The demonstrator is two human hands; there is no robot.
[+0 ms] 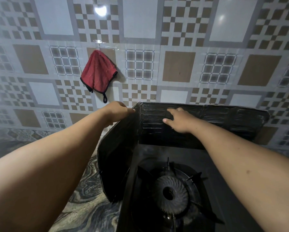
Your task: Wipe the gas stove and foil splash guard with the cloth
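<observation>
A black gas stove [212, 164] with a round burner [171, 193] fills the lower middle. A dark foil splash guard [224, 118] stands folded around its back and left side. My left hand [117, 111] pinches the guard's top corner where the left panel meets the back panel. My right hand [179, 119] lies flat against the back panel, fingers spread, holding nothing. A red cloth [98, 71] with black trim hangs from a hook on the tiled wall, up and left of both hands. Neither hand touches the cloth.
The patterned tile wall [177, 67] rises right behind the guard. A marbled countertop [88, 208] runs to the left of the stove. The pan-support prongs [194, 175] stick up around the burner.
</observation>
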